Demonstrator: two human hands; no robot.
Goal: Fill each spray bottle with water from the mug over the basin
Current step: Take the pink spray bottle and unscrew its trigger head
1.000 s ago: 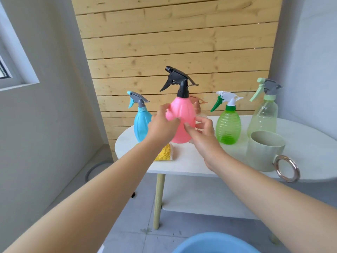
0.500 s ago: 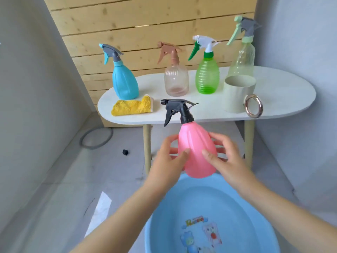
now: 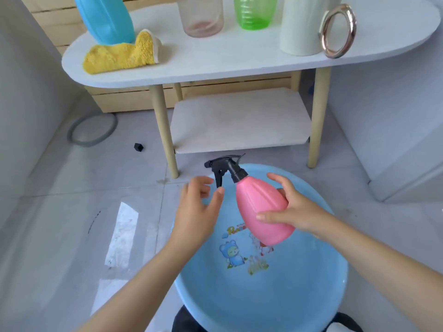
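Note:
A pink spray bottle (image 3: 260, 208) with a black trigger head (image 3: 226, 167) hangs tilted over the light blue basin (image 3: 299, 295) on the floor. My right hand (image 3: 291, 209) grips its body from the right. My left hand (image 3: 200, 207) is off the bottle, fingers loosely spread just below the trigger head. On the white table (image 3: 239, 61) stand a blue bottle (image 3: 105, 19), a clear pinkish bottle (image 3: 200, 16), a green bottle (image 3: 255, 12) and the pale mug (image 3: 299, 27) with a metal ring handle (image 3: 338, 31). Their tops are cut off by the frame.
A yellow cloth (image 3: 119, 55) lies on the table's left end. The table has a lower shelf (image 3: 239, 123) and wooden legs (image 3: 165, 130) just behind the basin. A grey hose ring (image 3: 92, 130) and a small black cap (image 3: 138, 147) lie on the tiled floor.
The pink bottle came off the table and down over the basin. My left hand has let go of its body; the right hand alone holds it. The view tilted downward.

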